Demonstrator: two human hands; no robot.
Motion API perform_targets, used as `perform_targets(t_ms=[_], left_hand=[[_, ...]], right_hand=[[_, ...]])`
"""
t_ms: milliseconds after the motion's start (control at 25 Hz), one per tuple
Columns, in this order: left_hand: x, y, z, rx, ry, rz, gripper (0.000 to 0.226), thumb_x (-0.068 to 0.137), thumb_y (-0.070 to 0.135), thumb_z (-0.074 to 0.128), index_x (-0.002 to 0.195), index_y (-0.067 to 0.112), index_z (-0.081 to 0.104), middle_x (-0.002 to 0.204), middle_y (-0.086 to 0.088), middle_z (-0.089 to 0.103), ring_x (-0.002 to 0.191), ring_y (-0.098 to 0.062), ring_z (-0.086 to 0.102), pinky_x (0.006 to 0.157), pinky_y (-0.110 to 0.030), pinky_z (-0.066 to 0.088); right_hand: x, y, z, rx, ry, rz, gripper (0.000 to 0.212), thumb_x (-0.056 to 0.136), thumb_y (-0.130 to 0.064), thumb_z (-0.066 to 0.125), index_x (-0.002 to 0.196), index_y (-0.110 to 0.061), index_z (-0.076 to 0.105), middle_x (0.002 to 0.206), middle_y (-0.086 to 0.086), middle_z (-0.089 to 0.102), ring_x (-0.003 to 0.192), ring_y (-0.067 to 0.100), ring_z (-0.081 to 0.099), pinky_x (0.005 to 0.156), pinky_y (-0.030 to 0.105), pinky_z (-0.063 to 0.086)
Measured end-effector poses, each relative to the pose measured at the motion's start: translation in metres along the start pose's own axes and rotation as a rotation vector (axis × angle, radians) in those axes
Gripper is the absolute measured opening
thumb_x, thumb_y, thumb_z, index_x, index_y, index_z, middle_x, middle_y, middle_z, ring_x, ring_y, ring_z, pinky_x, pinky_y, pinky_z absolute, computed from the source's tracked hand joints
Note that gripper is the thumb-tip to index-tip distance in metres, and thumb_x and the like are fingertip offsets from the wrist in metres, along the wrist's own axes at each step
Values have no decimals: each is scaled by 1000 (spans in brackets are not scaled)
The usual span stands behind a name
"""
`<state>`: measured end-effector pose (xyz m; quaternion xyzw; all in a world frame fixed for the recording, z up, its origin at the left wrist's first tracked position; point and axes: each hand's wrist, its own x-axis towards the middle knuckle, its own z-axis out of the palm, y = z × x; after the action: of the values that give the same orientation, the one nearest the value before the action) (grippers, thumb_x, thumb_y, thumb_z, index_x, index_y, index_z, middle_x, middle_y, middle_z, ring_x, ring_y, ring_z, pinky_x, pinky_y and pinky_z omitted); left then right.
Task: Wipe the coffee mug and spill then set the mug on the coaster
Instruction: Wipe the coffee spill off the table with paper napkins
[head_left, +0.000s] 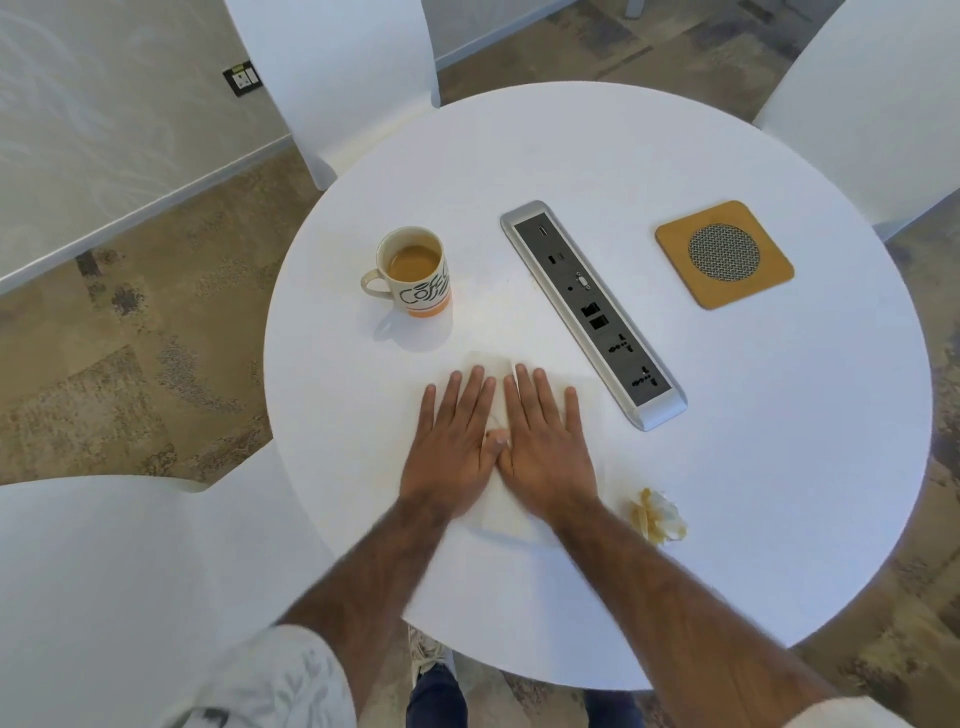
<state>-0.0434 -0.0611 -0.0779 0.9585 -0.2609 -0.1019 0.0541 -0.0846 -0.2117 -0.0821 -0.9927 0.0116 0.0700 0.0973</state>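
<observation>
The napkin (511, 514) is pressed by left grip (452, 449) and right grip (545, 449), fingers flat; the mug (415, 273) is seen upper left, nearer left grip.

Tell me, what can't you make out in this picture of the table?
All in the head view:
- Surface of the table under the napkin: covered by it and by the left hand and right hand lying flat on it, so any spill there is unseen.
- Lettering on the mug: curves out of sight round its side.
- Markings on the socket panel: too small to read.
</observation>
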Motion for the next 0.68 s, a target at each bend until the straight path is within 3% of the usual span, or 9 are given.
perform_targets(t_ms=[120,280,440,680], left_hand=[[27,-16,-4,18,24,-20,69,102,48,13,163,16,13,172,-4,8,159,-26,7,127,-53,4],[23,-39,-4,9,51,-72,71,102,50,9,163,14,14,172,-6,9,159,-27,8,127,-53,3],[-27,-42,6,-1,61,-98,69,104,48,10,162,10,16,171,-10,13,158,-31,13,126,-57,9],[-101,-12,20,-45,-1,-102,70,106,52,3,163,13,4,173,-9,1,159,-28,2,125,-58,10]], right_hand=[[39,7,-8,-17,-37,-63,71,104,-46,25,164,-12,10,173,6,2,160,25,-2,127,55,2],[56,-12,-10,-14,-33,-157,71,103,-47,26,163,-12,16,173,6,9,160,24,3,126,55,6],[20,-35,3,26,-15,-208,70,102,-43,35,162,-11,21,172,7,13,160,26,6,125,55,8],[-55,-34,17,25,-46,-262,67,106,-43,32,163,-10,20,173,7,9,160,25,0,126,55,11]])
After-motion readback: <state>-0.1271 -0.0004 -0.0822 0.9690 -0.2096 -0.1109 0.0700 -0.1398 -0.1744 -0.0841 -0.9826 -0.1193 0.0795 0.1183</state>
